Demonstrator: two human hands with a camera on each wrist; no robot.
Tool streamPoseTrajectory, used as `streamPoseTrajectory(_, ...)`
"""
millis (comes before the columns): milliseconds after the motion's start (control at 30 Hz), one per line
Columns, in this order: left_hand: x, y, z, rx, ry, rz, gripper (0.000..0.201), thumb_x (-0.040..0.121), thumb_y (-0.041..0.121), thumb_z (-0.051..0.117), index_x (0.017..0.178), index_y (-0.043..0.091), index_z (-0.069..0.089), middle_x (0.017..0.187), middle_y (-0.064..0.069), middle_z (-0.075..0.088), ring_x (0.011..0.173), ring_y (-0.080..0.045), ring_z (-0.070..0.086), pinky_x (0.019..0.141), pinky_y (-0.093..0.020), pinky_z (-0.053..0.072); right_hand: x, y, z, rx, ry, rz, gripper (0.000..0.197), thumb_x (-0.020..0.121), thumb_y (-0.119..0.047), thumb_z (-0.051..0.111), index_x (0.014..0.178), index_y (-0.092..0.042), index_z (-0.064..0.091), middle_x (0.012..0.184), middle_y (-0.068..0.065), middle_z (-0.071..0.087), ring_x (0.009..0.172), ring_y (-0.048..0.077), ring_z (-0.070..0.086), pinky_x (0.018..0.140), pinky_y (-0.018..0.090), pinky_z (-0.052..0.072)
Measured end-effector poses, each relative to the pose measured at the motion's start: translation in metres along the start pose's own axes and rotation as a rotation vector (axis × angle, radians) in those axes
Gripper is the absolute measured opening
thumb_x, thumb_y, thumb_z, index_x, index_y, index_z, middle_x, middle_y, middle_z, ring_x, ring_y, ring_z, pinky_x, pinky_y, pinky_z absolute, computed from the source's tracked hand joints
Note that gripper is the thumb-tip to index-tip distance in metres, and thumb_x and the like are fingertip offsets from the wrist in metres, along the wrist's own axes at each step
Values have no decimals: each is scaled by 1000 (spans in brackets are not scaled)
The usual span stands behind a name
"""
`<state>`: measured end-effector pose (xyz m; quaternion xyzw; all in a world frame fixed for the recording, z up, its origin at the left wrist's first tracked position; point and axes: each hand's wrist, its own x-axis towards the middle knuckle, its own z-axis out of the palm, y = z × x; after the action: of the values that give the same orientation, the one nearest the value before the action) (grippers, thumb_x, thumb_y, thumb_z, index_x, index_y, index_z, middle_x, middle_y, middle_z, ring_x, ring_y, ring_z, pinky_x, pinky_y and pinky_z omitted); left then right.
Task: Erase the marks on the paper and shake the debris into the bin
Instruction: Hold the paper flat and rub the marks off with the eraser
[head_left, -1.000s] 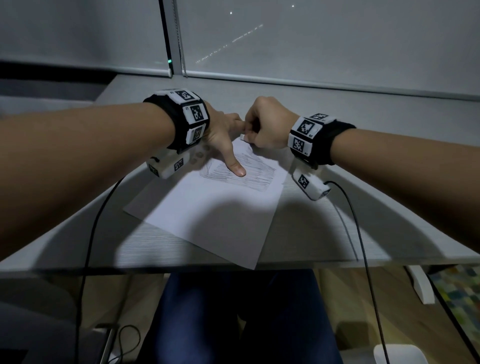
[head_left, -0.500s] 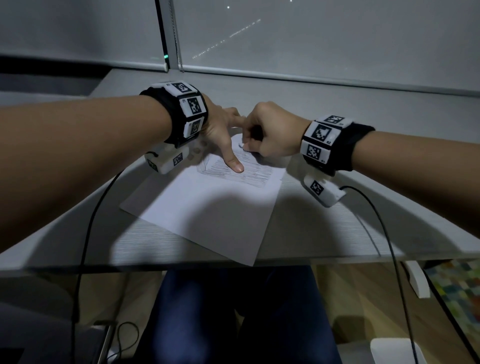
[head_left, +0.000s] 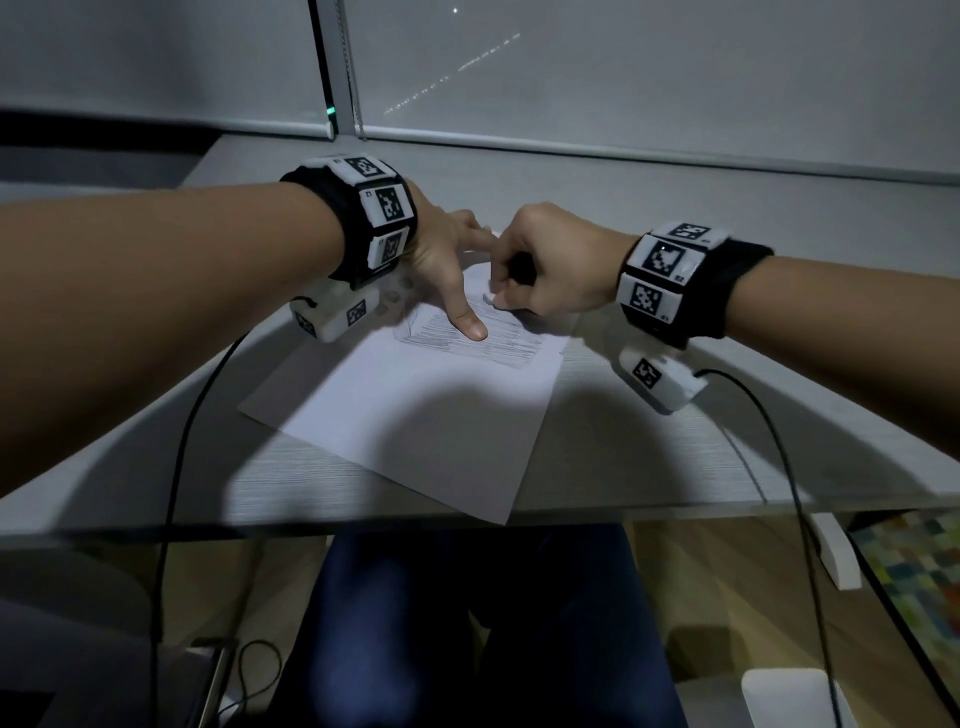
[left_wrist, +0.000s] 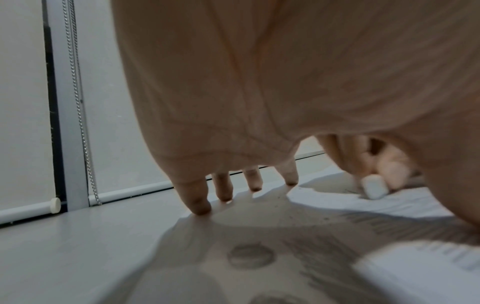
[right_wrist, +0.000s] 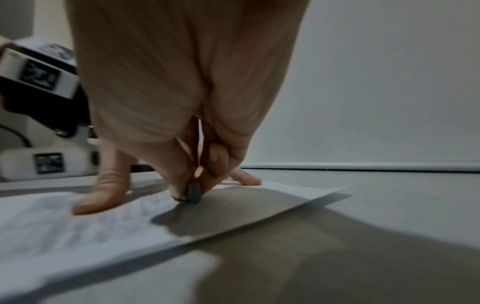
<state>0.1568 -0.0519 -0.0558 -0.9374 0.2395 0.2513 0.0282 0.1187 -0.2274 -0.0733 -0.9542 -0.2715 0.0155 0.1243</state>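
A white paper (head_left: 415, 415) lies slanted on the grey desk (head_left: 675, 457), with pencil hatching (head_left: 509, 345) across its far end. My left hand (head_left: 447, 260) is spread flat, its thumb (head_left: 470, 327) and fingertips (left_wrist: 200, 207) pressing the sheet down. Just right of it, my right hand (head_left: 545, 270) pinches a small white eraser (head_left: 490, 297) whose tip rests on the marks. The left wrist view shows the eraser (left_wrist: 374, 188) on the paper (left_wrist: 402, 207), with dark crumbs and round scribbles (left_wrist: 250, 256) nearby. In the right wrist view the eraser (right_wrist: 194, 194) touches the paper (right_wrist: 78, 226) beside the left thumb (right_wrist: 103, 193).
Roller blinds (head_left: 623, 67) close off the desk's far edge. Black cables (head_left: 176, 467) hang from both wrist cameras over the front edge. Under the desk are my legs (head_left: 467, 623) and a white rounded object (head_left: 789, 696) on the floor at the right.
My right hand has drawn the eraser a little toward me over the marks, and its wrist has swung to the right. The left hand keeps pressing the paper in the same spot.
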Motion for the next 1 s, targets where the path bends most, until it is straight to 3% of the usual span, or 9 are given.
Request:
streamPoseTrajectory(167, 0, -1, 0, -15, -5, 1, 139, 40, 81, 82, 162, 57, 18, 166, 14, 19, 157, -29, 25, 115, -51, 34, 13, 7, -2, -51, 65, 80, 9, 84, -19, 77, 78, -12, 76, 72, 3, 73, 67, 20, 68, 71, 36, 61)
streamPoseTrajectory(333, 3, 0, 1, -24, -2, 7, 135, 38, 83, 83, 158, 59, 26, 163, 14, 20, 155, -32, 26, 110, -50, 37, -6, -1, 1, -19, 13, 26, 7, 87, -15, 76, 82, -11, 76, 74, -1, 72, 65, -1, 62, 64, 17, 50)
streamPoseTrajectory(400, 5, -1, 1, -24, -8, 18, 141, 27, 91, 82, 155, 62, 28, 157, 16, 23, 153, -32, 29, 109, -49, 40, -10, -3, 0, -7, -11, 7, 6, 86, -15, 77, 82, -11, 77, 74, -2, 73, 65, -1, 63, 61, 11, 49)
streamPoseTrajectory(500, 7, -3, 2, -29, 1, 23, 144, 31, 89, 82, 159, 60, 22, 160, 15, 22, 154, -31, 27, 114, -51, 38, -1, 2, -2, -28, 24, 57, 9, 86, -17, 76, 78, -13, 74, 69, -4, 70, 63, 8, 64, 65, 24, 53)
streamPoseTrajectory(567, 7, -3, 2, -48, -1, 18, 143, 37, 83, 84, 161, 57, 20, 163, 15, 20, 155, -30, 26, 115, -51, 39, 4, 2, -3, -35, 48, 73, 10, 86, -15, 74, 76, -15, 72, 67, -6, 67, 62, 8, 62, 66, 26, 52)
streamPoseTrajectory(733, 6, -3, 3, -40, -3, 16, 137, 35, 86, 85, 156, 62, 26, 161, 12, 23, 152, -33, 31, 103, -44, 42, -13, -2, -3, -21, -48, 53, 10, 88, -14, 75, 79, -11, 72, 59, -7, 66, 57, 5, 62, 66, 28, 56)
streamPoseTrajectory(800, 10, -3, 3, -19, -2, 36, 144, 24, 93, 82, 153, 67, 24, 161, 11, 23, 150, -34, 36, 110, -51, 44, -20, -2, -5, -9, -97, 28, 11, 89, -14, 77, 79, -11, 72, 61, -11, 70, 58, 7, 64, 68, 29, 58)
streamPoseTrajectory(900, 13, -5, 3, -2, 11, 62, 158, 13, 98, 76, 157, 65, 21, 163, 10, 22, 154, -32, 29, 115, -52, 37, -11, 2, -5, -50, -29, 72, 6, 80, -14, 78, 76, -14, 73, 64, -1, 70, 59, 16, 64, 66, 39, 62)
streamPoseTrajectory(1000, 10, -6, 2, -20, 17, 46, 146, 30, 87, 82, 160, 60, 22, 165, 11, 22, 155, -30, 28, 112, -49, 36, -3, 2, -3, -72, -1, 98, 4, 79, -12, 74, 77, -14, 72, 66, 0, 69, 59, 19, 64, 65, 40, 63)
